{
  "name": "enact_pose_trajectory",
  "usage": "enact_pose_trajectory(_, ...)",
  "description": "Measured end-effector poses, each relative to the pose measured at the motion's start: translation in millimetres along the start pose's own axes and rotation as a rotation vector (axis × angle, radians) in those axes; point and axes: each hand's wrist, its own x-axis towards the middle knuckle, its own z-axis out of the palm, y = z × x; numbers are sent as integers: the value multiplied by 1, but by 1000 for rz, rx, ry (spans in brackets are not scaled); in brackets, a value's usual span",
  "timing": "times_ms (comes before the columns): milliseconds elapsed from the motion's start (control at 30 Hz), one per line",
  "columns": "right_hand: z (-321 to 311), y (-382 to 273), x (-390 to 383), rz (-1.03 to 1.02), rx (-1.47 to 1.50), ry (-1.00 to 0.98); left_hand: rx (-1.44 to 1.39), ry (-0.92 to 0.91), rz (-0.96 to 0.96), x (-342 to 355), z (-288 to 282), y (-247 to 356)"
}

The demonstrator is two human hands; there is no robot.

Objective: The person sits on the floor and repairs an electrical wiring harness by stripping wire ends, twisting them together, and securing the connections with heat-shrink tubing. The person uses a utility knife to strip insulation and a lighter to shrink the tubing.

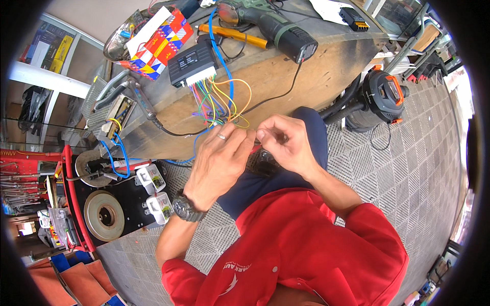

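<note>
A black control box (191, 64) with a white connector sits at the bench edge. From it a bundle of thin coloured wires (217, 102) hangs down to my left hand (222, 158), whose fingers are closed around the wires' lower ends. My right hand (288, 145) is pinched, thumb against forefinger, close beside the left fingertips. What it holds is too small to make out. Something red shows just below, between the two hands. A soldering iron (143, 104) rests in a holder left of the wires, its black cord running behind my left hand.
On the bench lie a green cordless drill (275, 30), an orange tube (235, 36), a patterned carton (163, 46) and a small black module (353, 19). A black vacuum cleaner (380, 97) stands right on the patterned floor (408, 168). A red-framed rack (76, 199) with discs is at left.
</note>
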Motion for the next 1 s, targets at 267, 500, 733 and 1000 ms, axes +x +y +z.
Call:
enact_pose_trajectory(267, -2, 10, -3, 131, 725, 54, -387, 277, -397, -2, -7, -5)
enact_pose_trajectory(500, 9, 4, -6, -79, 299, 33, -413, 261, -463, 2, -10, 8)
enact_pose_trajectory(733, 8, -9, -8, -152, -22, 59, -375, 285, -407, 3, -3, 9)
enact_pose_trajectory(1000, 19, 1, -2, -136, 337, 259, -411, 288, -418, 1, -4, 10)
